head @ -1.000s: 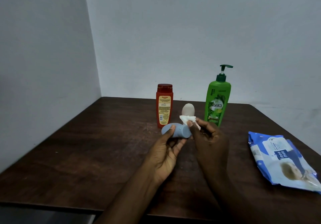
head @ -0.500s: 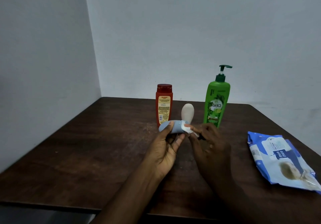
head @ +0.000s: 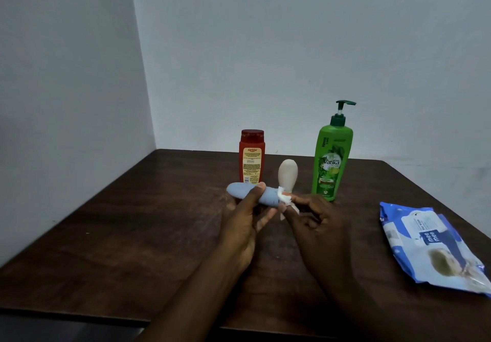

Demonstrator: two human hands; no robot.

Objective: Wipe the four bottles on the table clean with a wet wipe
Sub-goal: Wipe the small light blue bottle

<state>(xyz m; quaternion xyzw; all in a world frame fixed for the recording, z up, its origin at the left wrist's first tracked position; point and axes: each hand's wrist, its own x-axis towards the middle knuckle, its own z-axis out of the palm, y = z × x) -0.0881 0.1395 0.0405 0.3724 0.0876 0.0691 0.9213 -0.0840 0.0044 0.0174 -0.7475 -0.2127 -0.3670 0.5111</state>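
Wiping the end of a blue bottle [head: 267, 197], held sideways above the desk [head: 132, 235].
Gripping that bottle in the left hand [head: 247, 224], thumb over the top and fingers curled beneath, clear of the desk. Pinching a crumpled white wipe [head: 284, 199] in the fingertips of the right hand [head: 316, 224], pressed against the bottle's right end. Standing upright behind, in a row: red bottle [head: 252, 159] at left, small beige bottle [head: 287, 173] just beside it, green pump bottle [head: 332, 161] at right. Lying flat near the right edge, well apart from the bottles: blue pack of wipes [head: 430, 246].
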